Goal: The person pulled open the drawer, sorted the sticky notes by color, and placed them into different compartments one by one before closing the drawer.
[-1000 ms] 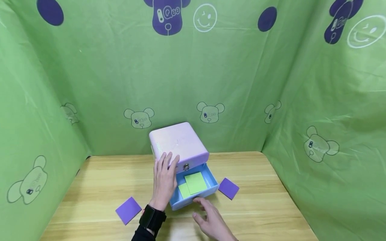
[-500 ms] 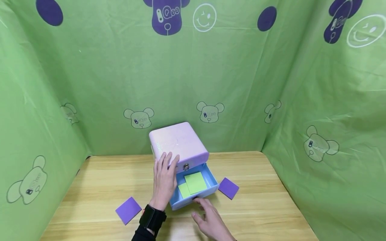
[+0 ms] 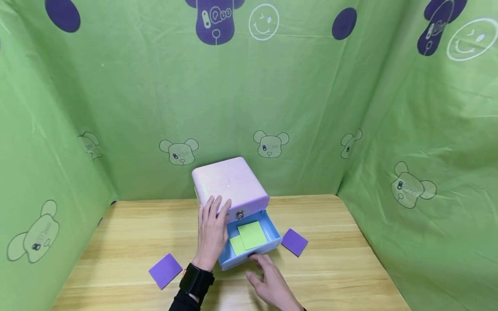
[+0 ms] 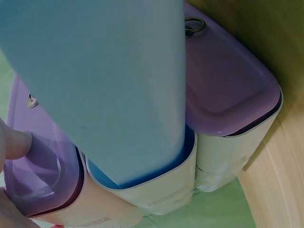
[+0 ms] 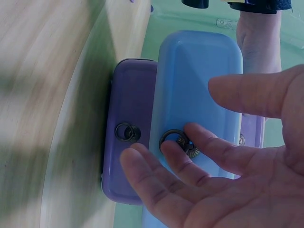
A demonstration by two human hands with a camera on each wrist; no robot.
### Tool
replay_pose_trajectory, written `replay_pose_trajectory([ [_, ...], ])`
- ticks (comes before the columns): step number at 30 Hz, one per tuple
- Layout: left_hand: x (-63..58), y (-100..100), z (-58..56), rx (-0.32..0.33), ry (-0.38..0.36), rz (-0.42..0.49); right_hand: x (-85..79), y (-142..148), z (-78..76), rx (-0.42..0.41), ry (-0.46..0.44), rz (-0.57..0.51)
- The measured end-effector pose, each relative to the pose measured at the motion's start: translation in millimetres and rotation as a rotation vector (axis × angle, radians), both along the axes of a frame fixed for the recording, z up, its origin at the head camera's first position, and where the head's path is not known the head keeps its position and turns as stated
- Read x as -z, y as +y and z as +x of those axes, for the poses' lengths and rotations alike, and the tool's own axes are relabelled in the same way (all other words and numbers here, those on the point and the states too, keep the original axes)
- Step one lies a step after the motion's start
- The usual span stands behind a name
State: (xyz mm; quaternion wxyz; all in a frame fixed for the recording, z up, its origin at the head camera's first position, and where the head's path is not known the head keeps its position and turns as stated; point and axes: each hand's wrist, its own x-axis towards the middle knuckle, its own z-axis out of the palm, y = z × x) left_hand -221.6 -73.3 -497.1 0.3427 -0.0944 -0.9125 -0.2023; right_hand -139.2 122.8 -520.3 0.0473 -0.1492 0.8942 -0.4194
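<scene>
A small chest of drawers [image 3: 231, 181] with a pinkish-lilac top stands at the back of the table. Its blue middle drawer [image 3: 232, 261] is pulled out. Two green paper squares [image 3: 254, 236] lie overlapping inside it. My left hand [image 3: 211, 239] rests on the chest's front left corner, fingers extended over the top; in the left wrist view fingers touch the purple upper drawer [image 4: 40, 164]. At the blue drawer's front is my right hand [image 3: 272, 283], palm up. In the right wrist view its fingertips touch the metal ring pull [image 5: 193, 151], with the thumb held apart.
One purple square [image 3: 165, 271] lies on the wooden table [image 3: 342, 268] to the left, another [image 3: 294, 242] just right of the blue drawer. Below that drawer, the purple bottom drawer [image 5: 128, 175] is shut. Green patterned cloth [image 3: 229, 95] surrounds the table on three sides.
Almost nothing differs. The right hand's thumb has shifted very slightly left, while the left hand, drawer and paper squares keep their places.
</scene>
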Motion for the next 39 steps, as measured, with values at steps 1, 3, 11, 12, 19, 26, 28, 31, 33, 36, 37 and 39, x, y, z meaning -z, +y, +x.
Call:
replay_pose_trajectory([
  [1, -0.1, 0.1, 0.2, 0.0, 0.004, -0.002, -0.1, 0.0, -0.1, 0.0, 0.002, 0.0],
  [3, 0.0, 0.2, 0.0, 0.0, 0.014, -0.004, 0.0, 0.1, -0.4, 0.003, 0.009, 0.005],
  [11, -0.6, 0.5, 1.1, 0.003, 0.004, -0.004, 1.7, 0.7, 0.3, 0.005, 0.041, 0.003],
  [12, -0.6, 0.6, 1.4, 0.003, -0.002, -0.005, 1.9, 0.8, 0.5, 0.006, 0.041, 0.006],
  [19, -2.0, 1.4, 2.1, 0.002, -0.029, 0.002, 0.7, 1.5, -0.7, -0.008, 0.056, 0.01],
  [26, -3.5, 1.5, 1.7, -0.004, -0.017, -0.008, -1.7, 1.7, -2.2, -0.012, 0.05, -0.003],
  [28, -3.8, 1.3, 1.5, -0.005, -0.014, -0.011, -2.4, 1.5, -2.7, -0.013, 0.045, -0.014],
  [31, -3.8, 1.4, 0.9, -0.005, -0.021, -0.013, -2.7, 1.4, -3.5, -0.017, 0.036, -0.027],
  [33, -3.9, 1.4, 0.8, -0.005, -0.034, -0.014, -2.4, 1.4, -4.6, -0.019, 0.031, -0.03],
  [36, -3.1, 1.5, 0.7, -0.004, -0.039, -0.013, -0.9, 1.1, -6.3, -0.018, 0.024, -0.029],
  [37, -3.0, 1.6, 0.8, -0.003, -0.039, -0.011, -0.3, 0.9, -6.9, -0.016, 0.021, -0.027],
  [39, -2.7, 1.7, 0.6, -0.001, -0.037, -0.007, 0.1, 0.4, -7.7, -0.013, 0.014, -0.022],
])
